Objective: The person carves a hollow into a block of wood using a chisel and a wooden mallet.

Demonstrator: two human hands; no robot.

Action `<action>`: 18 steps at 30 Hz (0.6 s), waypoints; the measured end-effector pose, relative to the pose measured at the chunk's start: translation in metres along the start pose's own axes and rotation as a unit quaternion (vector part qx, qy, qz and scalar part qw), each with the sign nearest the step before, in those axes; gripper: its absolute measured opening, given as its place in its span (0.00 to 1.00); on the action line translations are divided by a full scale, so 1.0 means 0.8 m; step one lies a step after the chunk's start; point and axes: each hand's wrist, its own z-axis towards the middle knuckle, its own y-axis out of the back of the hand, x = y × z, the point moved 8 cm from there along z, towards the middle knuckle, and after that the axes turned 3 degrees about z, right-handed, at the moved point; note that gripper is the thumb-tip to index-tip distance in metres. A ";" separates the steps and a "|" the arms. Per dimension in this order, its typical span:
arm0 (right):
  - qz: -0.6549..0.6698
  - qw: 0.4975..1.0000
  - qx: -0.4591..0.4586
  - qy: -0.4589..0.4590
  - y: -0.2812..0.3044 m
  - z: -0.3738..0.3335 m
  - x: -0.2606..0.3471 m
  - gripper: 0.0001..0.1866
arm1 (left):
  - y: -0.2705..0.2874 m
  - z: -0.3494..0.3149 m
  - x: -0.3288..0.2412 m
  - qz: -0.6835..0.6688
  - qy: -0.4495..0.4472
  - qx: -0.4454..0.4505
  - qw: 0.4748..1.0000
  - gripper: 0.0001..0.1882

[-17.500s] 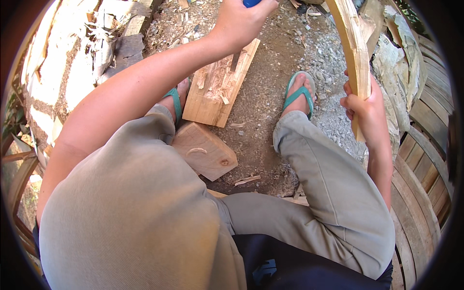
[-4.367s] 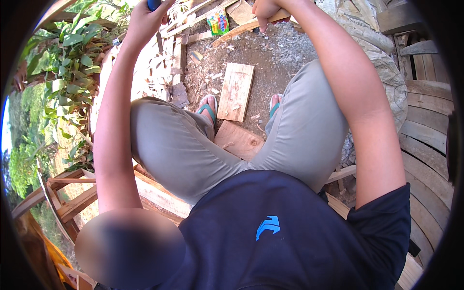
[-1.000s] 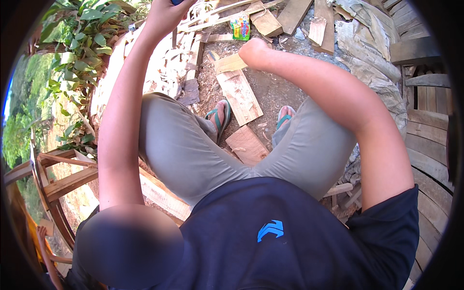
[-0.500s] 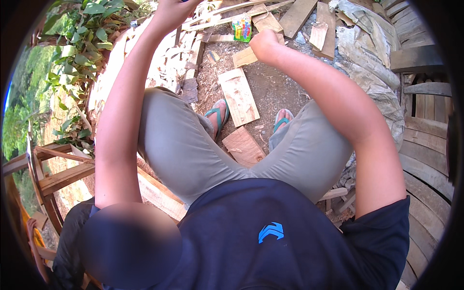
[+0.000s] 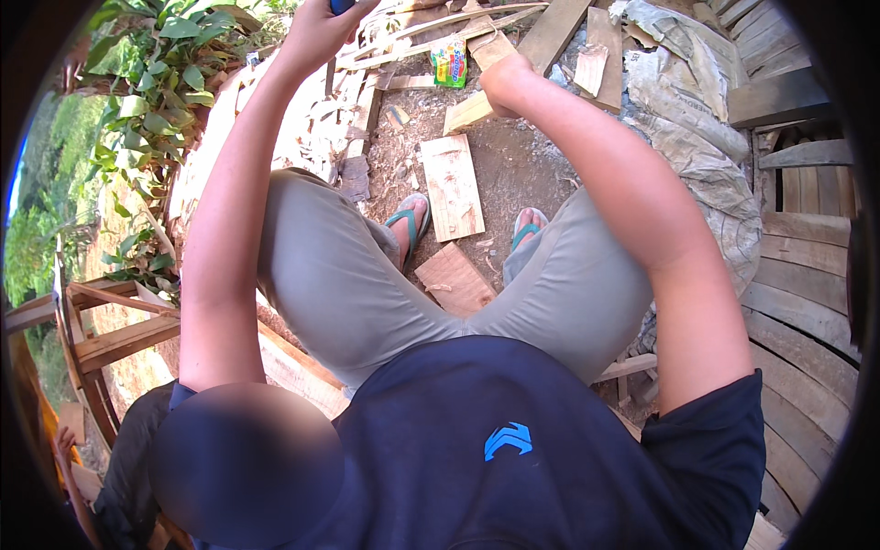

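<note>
My left hand (image 5: 316, 37), at the top left of centre, is closed round a tool with a blue handle (image 5: 341, 5). A narrow dark blade (image 5: 330, 79) hangs below that hand; most of the tool is cut off by the picture's top edge. Farther right, my right hand (image 5: 510, 82) is closed on a wood block (image 5: 468, 113), whose pale end sticks out to the left of the fist. Between my feet lie a flat light board (image 5: 453, 188) and a reddish-brown wood piece (image 5: 456, 278).
Beyond the hands lie a green and yellow packet (image 5: 449, 62), planks (image 5: 555, 35) and wood strips. Crumpled sheeting (image 5: 683, 101) and a slatted wooden wall (image 5: 807, 284) stand at right. Leafy plants (image 5: 151, 82) grow at left. Another person's hand (image 5: 64, 442) shows at lower left.
My right hand has moved slightly right and nearer, and the wood block has tilted with it. My left hand has come a little lower, showing more of the blade.
</note>
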 end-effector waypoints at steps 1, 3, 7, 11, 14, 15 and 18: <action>0.015 1.000 0.002 -0.004 0.002 -0.002 -0.007 0.22 | 0.001 -0.003 -0.003 0.010 0.003 -0.006 1.000 0.10; 0.036 0.999 0.038 -0.014 0.007 -0.004 -0.024 0.24 | 0.001 -0.003 -0.009 0.068 -0.022 0.003 0.997 0.16; 0.093 0.992 0.081 0.009 0.015 -0.025 -0.037 0.27 | 0.012 -0.005 -0.001 0.034 0.006 -0.001 0.999 0.23; 0.120 0.990 0.077 0.020 0.017 -0.058 -0.051 0.26 | 0.021 -0.013 -0.014 0.012 0.026 -0.042 0.999 0.22; 0.138 0.986 0.096 0.010 0.027 -0.086 -0.061 0.24 | 0.029 -0.020 -0.028 -0.013 0.023 -0.088 0.996 0.19; 0.142 0.984 0.110 0.011 0.029 -0.095 -0.061 0.24 | 0.029 -0.024 -0.025 -0.048 0.033 -0.090 0.994 0.19; 0.146 0.986 0.083 -0.004 0.040 -0.119 -0.069 0.25 | 0.050 -0.032 -0.040 -0.011 0.003 -0.103 0.995 0.17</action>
